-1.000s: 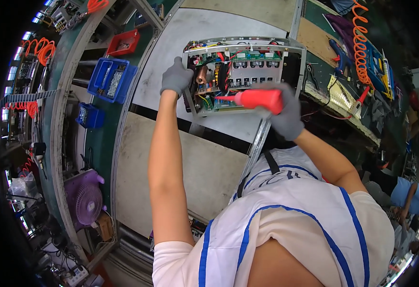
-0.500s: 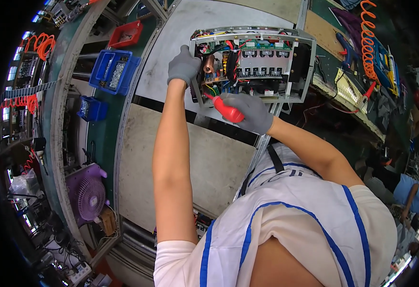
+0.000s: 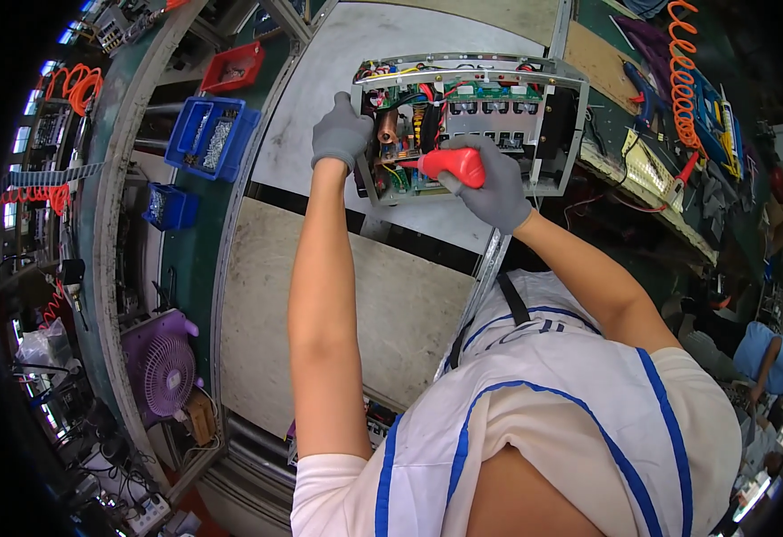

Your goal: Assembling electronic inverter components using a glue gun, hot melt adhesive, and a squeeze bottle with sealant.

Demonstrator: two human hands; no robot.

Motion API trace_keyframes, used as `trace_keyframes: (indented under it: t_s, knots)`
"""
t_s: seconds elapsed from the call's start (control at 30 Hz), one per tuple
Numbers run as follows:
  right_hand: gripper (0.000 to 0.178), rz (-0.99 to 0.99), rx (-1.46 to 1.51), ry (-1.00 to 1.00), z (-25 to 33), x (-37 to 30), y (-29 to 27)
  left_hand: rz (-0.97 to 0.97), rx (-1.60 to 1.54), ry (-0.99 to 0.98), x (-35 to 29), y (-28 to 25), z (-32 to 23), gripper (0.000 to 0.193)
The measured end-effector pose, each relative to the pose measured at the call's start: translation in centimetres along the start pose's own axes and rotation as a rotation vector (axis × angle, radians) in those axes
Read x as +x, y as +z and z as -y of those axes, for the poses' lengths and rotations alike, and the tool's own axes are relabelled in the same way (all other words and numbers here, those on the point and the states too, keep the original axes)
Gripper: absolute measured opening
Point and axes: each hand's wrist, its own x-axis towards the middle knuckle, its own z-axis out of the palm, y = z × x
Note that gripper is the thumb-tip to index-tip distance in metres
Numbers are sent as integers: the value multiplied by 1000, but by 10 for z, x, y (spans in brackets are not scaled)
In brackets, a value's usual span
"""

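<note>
An open metal chassis (image 3: 548,134) packed with circuit boards, wires and a copper coil (image 3: 387,125) rests on a white panel. My left hand (image 3: 342,134), in a grey glove, holds the chassis by its left end; some of its fingers are hidden behind the frame edge. Closed round a red-handled screwdriver (image 3: 454,166) is my right hand (image 3: 497,183), also gloved in grey. The screwdriver lies nearly level over the front left part of the chassis, its shaft pointing left toward the wires below the coil. Whether its tip touches anything is too small to tell.
Blue bins (image 3: 212,136) of small metal parts and a red bin (image 3: 233,67) sit on the left shelf, above a purple fan (image 3: 166,367). At right, a bench holds pliers (image 3: 646,98) and a coiled orange hose (image 3: 683,80). Another person (image 3: 772,353) is at far right.
My right hand has moved up and to the right with the screwdriver, which now lies flatter. My left hand has barely moved at the chassis end.
</note>
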Motion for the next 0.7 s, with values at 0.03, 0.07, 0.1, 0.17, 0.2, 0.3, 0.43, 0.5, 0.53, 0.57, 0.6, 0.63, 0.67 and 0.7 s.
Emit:
trace_keyframes:
  t_s: [0.03, 0.07, 0.1, 0.17, 0.2, 0.3, 0.43, 0.5, 0.53, 0.57, 0.6, 0.63, 0.67, 0.7]
  knots:
    - [45, 45, -7, 42, 0, 4, 0, -1, 0, 2, 0, 1, 1, 49]
    - [45, 91, -14, 86, 0, 7, 0, -11, -2, 7, 0, 1, 1, 50]
    - [45, 89, -15, 86, -3, 10, 1, -22, -5, 12, -1, 1, 1, 50]
    - [46, 103, -12, 47, -7, 16, 2, -14, -9, 11, -1, 1, 1, 51]
    - [46, 102, -12, 47, -7, 19, 1, -6, -13, 8, -1, 1, 1, 51]
    - [46, 115, -39, 5, -2, 27, -5, -17, -18, 9, -3, 1, 1, 52]
    - [45, 144, -118, -42, -3, 25, -6, -4, -17, 1, -1, 0, 0, 52]
    - [46, 179, -99, -18, -6, 18, -5, -10, -15, -7, 0, 0, -1, 52]
    - [46, 196, -81, -2, -7, 14, -5, -11, -16, -9, 1, 0, -1, 52]
    - [47, 212, -65, 14, -8, 11, -5, -1, -12, -11, 2, -1, -2, 52]
    - [47, 212, -66, 14, -9, 9, -7, 9, -9, -13, 2, -2, -3, 52]
    - [49, 149, -67, -101, -11, 7, -9, 9, -10, -12, 3, -2, -4, 52]
    - [50, 88, -64, -216, -9, 5, -9, 6, -7, -10, 4, -2, -3, 52]
    - [50, 89, -63, -216, -7, 3, -9, 3, -5, -8, 5, -1, -2, 52]
